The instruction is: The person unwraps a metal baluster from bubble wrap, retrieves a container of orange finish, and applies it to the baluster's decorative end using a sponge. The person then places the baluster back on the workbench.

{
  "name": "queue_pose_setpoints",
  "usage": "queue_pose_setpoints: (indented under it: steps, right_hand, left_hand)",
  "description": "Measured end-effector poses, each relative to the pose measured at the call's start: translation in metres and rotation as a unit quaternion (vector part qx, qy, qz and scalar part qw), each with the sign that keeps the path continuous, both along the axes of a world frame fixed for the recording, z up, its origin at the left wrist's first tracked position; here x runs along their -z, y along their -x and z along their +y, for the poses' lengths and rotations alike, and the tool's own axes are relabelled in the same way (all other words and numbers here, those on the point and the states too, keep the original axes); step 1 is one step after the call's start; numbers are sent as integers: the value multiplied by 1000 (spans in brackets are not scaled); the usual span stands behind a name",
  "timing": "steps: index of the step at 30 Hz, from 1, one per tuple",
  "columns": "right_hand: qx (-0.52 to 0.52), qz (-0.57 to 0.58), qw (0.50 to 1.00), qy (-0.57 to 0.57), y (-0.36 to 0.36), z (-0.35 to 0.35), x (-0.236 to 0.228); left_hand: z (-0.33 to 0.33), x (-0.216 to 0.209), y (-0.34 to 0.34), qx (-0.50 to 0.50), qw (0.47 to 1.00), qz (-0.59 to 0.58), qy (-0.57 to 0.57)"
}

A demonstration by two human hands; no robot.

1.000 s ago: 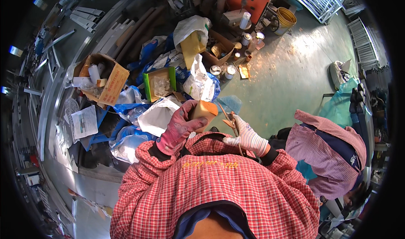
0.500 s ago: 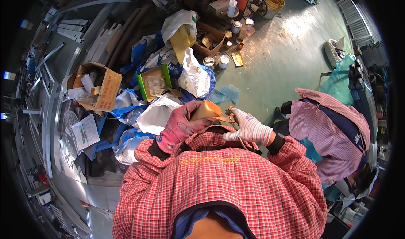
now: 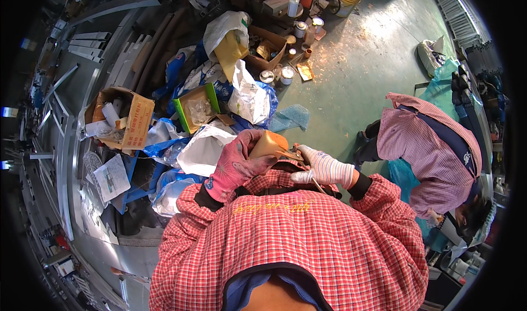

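In front of my chest, my left hand (image 3: 233, 168), in a patterned pink glove, is closed around a tan cup-shaped piece (image 3: 270, 144) with an orange end. Its exact kind is unclear. Just right of it, my right hand (image 3: 324, 167), in a white striped glove, has thumb and fingers bent around a thin flat tool (image 3: 290, 154). The tool's tip lies against or very near the orange end. Most of its length is hidden by the glove, and I cannot make out its kind.
Left stands a cardboard box (image 3: 138, 122) of white rolls. Beyond my hands are a green box (image 3: 212, 94), a white sack (image 3: 250, 100) and several cans (image 3: 287, 74) on the floor. On the right a person in a pink checked garment (image 3: 420, 163) bends over. Metal profiles (image 3: 90, 45) lie far left.
The tan piece is tilted slightly more upright in my left hand, and the tool has swung a little in my right hand. The person on the right has shifted, with a hand now showing.
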State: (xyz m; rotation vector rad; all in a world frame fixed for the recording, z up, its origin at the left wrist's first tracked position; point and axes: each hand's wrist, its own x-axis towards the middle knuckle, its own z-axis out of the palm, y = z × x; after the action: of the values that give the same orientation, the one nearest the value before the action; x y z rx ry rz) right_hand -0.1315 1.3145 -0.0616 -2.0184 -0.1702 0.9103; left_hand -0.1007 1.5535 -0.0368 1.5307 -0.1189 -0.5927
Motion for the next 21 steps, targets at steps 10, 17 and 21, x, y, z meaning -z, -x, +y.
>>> queue_pose_setpoints:
  steps: [10,17,21]
  right_hand:
    - [65,16,996,-61,13,3,19]
    - [72,-25,997,18,9,5,-7]
    - [75,-30,996,43,12,9,-12]
  left_hand:
    - [-7,14,3,-8,999,-39,5]
    - [-10,14,3,34,997,-50,-53]
    - [-10,15,0,47,997,-62,-21]
